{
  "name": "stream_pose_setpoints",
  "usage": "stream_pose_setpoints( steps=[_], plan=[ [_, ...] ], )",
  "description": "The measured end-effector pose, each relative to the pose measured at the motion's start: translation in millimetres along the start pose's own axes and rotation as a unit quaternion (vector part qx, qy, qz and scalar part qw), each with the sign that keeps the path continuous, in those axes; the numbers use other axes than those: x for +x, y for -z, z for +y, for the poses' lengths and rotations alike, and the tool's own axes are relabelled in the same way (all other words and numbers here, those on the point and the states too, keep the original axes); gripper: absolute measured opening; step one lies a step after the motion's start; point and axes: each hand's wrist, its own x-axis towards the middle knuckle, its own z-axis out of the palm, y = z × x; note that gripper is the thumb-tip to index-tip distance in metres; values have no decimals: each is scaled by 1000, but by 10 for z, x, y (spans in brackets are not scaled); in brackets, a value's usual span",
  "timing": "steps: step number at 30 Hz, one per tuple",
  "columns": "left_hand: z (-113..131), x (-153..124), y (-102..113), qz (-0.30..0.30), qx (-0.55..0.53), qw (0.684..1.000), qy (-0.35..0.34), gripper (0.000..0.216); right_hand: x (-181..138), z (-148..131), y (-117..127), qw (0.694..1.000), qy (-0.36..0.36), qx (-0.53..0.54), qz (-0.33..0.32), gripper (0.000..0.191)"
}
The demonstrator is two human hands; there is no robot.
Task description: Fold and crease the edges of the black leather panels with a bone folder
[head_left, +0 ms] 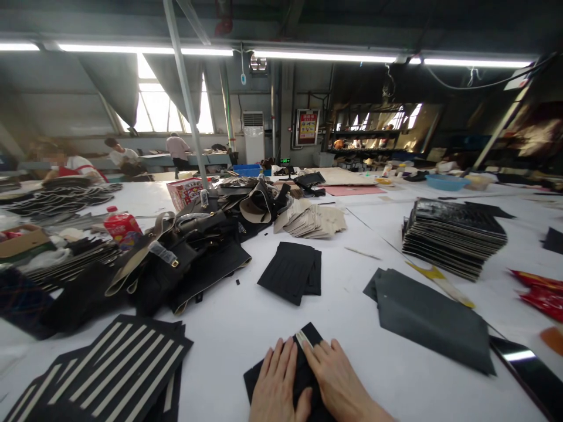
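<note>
Both hands lie flat on a small black piece [303, 357] at the near edge of the white desk [237, 328]. The left hand [278, 384] presses down with its fingers [281, 357] straight, spread a little and gripping nothing; the right hand [336, 381] does the same just beside it, its fingers [323, 354] extended and resting on the piece's right part. Between the two sets of fingertips a pale strip [303, 339] shows on the black material.

Beyond the fingers, toward the middle of the desk, sits a small stack of black cut pieces [290, 271]. To the right of the right fingers lie dark grey sheets [428, 316], and further off a tall stack of dark panels [453, 234]. Left of the left fingers are black sheets with pale stripes [118, 363], and beyond them a heap of dark bags and straps [185, 252] near a red bottle [121, 225]. Far across the room, other people [123, 155] stand at another bench.
</note>
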Motion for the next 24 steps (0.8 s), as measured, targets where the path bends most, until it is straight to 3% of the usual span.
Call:
stream_pose_setpoints(
  steps=[3,6,12,18,21,24],
  plan=[
    [8,7,42,-19,-17,1000,6,71,405,-41,46,998,-39,34,-25,52],
    [19,22,138,-47,-59,997,18,68,501,-37,41,995,-79,56,-19,43],
    [94,128,462,-98,-166,980,44,54,81,-42,52,981,-166,100,-5,44],
    [84,315,792,-173,-213,962,-3,18,-325,51,381,943,-220,249,-17,29],
    [41,227,813,-157,-193,968,17,33,-554,159,425,938,-202,281,-3,32],
    [35,-122,580,-82,-72,992,59,58,-754,271,331,951,-173,258,8,33]
  ],
)
